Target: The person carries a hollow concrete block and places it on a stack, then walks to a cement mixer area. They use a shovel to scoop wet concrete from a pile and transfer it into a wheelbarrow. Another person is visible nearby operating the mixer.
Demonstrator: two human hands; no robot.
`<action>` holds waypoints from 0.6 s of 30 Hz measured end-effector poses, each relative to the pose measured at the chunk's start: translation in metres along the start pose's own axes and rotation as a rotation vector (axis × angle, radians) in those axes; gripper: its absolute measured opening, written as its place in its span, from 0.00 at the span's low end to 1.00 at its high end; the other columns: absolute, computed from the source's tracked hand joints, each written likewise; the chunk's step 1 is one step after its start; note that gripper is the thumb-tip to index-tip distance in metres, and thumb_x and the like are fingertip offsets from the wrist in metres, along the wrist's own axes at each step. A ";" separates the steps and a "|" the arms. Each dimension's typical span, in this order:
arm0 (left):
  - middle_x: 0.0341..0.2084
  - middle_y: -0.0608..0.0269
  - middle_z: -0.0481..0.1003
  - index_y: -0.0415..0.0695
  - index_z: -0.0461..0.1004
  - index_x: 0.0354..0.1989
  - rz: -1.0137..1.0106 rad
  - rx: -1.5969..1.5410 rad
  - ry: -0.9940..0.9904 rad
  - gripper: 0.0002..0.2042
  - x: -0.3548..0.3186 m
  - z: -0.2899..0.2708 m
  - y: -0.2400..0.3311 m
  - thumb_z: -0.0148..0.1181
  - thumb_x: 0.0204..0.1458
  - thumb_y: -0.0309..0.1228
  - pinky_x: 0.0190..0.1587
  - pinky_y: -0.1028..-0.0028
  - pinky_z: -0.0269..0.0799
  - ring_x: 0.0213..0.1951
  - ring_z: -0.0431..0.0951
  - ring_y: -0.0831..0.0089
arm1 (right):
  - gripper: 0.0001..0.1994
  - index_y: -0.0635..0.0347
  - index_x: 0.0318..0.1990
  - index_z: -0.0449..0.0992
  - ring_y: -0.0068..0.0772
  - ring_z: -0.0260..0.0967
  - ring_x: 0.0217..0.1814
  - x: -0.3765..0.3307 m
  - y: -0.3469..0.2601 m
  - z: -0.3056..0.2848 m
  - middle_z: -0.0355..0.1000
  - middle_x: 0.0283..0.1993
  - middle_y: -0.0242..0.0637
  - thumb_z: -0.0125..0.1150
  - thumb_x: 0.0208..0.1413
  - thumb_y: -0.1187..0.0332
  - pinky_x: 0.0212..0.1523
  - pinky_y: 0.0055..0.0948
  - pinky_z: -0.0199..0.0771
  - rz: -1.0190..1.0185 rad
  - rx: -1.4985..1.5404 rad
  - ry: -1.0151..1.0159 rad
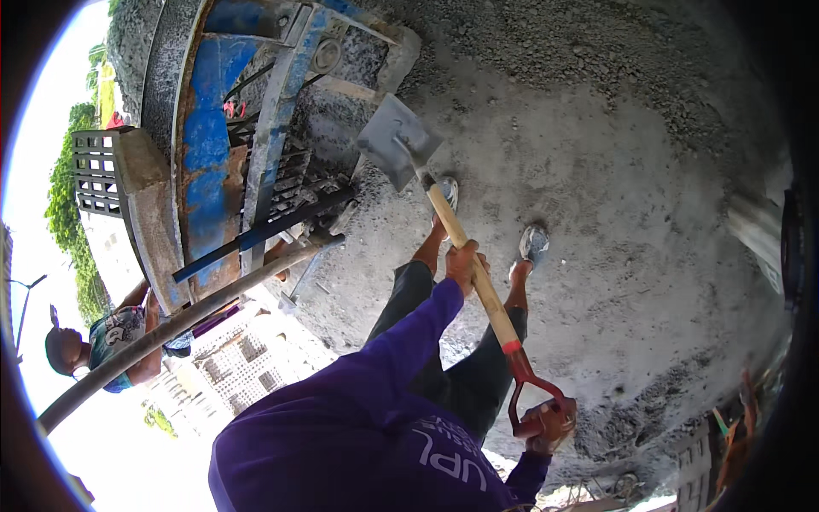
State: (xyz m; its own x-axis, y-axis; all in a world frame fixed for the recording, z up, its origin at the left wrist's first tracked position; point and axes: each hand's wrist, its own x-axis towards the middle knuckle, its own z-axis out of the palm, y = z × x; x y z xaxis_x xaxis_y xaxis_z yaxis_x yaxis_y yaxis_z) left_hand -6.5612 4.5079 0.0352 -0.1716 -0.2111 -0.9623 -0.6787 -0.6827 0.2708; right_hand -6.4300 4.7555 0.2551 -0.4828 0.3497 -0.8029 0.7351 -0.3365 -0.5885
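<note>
A shovel runs slantwise across the middle of the head view, with a flat, square grey blade (394,147), a pale wooden shaft (486,294) and a red D-shaped grip (522,373). My left hand (463,266) is wrapped around the shaft about halfway along. At the near right end, my right hand (550,423) is closed on the crossbar of the D-grip. The blade looks bare and is beside the base of a blue, rusty metal machine (205,162). Whether the blade touches the ground, I cannot tell. Both my feet stand on grey, dusty ground, near the shovel.
Loose gravel (589,38) lies along the far side. A long metal pipe (188,320) and a dark bar (264,235) stick out from the machine. Left of them is a co-worker (128,341) in a cap. Several hollow blocks (235,367) stand behind. A pale column-like object (758,235) is at right.
</note>
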 end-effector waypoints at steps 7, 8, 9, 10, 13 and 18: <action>0.16 0.61 0.66 0.43 0.64 0.28 0.059 0.083 0.010 0.08 0.153 -0.149 0.182 0.54 0.46 0.33 0.22 0.66 0.68 0.19 0.70 0.68 | 0.13 0.64 0.34 0.69 0.19 0.66 0.21 0.029 0.016 0.274 0.68 0.23 0.33 0.68 0.41 0.75 0.20 0.19 0.65 0.189 -0.120 -0.399; 0.16 0.61 0.65 0.44 0.64 0.28 0.032 0.177 0.037 0.08 0.169 -0.160 0.200 0.53 0.46 0.33 0.23 0.67 0.68 0.19 0.69 0.68 | 0.13 0.63 0.33 0.68 0.20 0.66 0.18 0.029 0.026 0.303 0.68 0.21 0.33 0.68 0.41 0.74 0.17 0.19 0.64 0.228 -0.052 -0.368; 0.15 0.61 0.65 0.44 0.63 0.28 0.005 0.272 0.065 0.07 0.180 -0.169 0.220 0.53 0.46 0.32 0.23 0.67 0.68 0.19 0.69 0.68 | 0.13 0.63 0.33 0.68 0.20 0.66 0.18 0.031 0.037 0.321 0.68 0.21 0.33 0.68 0.41 0.74 0.17 0.19 0.64 0.242 -0.053 -0.359; 0.15 0.61 0.65 0.44 0.63 0.28 -0.008 0.278 0.072 0.07 0.191 -0.177 0.236 0.53 0.46 0.32 0.23 0.67 0.68 0.19 0.69 0.68 | 0.13 0.63 0.32 0.69 0.19 0.66 0.20 0.034 0.047 0.337 0.68 0.22 0.32 0.68 0.42 0.74 0.19 0.19 0.65 0.081 -0.151 -0.385; 0.15 0.62 0.65 0.45 0.63 0.26 0.065 0.256 0.056 0.06 0.211 -0.218 0.279 0.52 0.46 0.31 0.22 0.67 0.68 0.18 0.68 0.69 | 0.12 0.61 0.32 0.70 0.16 0.66 0.24 0.037 0.070 0.386 0.69 0.23 0.30 0.69 0.43 0.71 0.25 0.19 0.66 -0.008 -0.248 -0.459; 0.11 0.64 0.64 0.43 0.65 0.22 0.036 0.242 0.077 0.06 0.249 -0.258 0.324 0.56 0.44 0.29 0.18 0.71 0.66 0.15 0.68 0.72 | 0.11 0.61 0.34 0.70 0.20 0.71 0.24 0.048 0.129 0.443 0.72 0.24 0.36 0.67 0.45 0.71 0.26 0.21 0.70 -0.119 -0.279 -0.486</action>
State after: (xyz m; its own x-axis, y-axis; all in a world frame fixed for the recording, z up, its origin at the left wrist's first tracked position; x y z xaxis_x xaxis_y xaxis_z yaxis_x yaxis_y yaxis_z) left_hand -6.6395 4.0536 -0.1101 -0.1502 -0.2910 -0.9449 -0.8257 -0.4887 0.2817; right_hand -6.5688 4.3412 0.0990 -0.6851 -0.0930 -0.7225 0.7280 -0.0529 -0.6835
